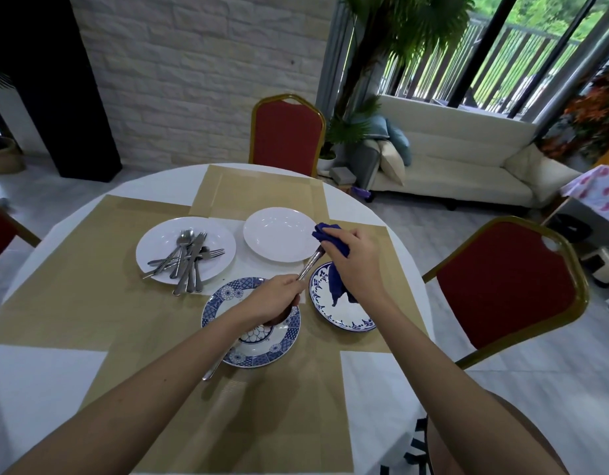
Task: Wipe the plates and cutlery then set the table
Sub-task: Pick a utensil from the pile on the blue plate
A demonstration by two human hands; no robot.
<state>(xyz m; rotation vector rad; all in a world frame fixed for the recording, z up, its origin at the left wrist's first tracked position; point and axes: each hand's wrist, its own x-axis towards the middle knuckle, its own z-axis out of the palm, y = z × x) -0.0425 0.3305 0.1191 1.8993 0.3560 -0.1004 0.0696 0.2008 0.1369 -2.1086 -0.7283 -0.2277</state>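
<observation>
Over table centre: one utensil held between both hands, cloth on its far end.
Far left, white plate [152, 250] carrying cutlery heap [190, 258]. Nearer, patterned plate [214, 315]; left hand [275, 296] above it, fingers curled round lower end of utensil [308, 266] handle. Behind, second white plate [279, 234], bare. Handle slants up-right, its head hidden in blue cloth [330, 236]. Right hand [356, 264] grips cloth bunched round that end; cloth tail hangs over blue-rimmed plate [351, 322]. All plates lie on tan mats [90, 286].

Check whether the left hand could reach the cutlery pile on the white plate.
Likely yes: nothing lies between the left hand and the cutlery pile, but that hand grips a utensil.
</observation>
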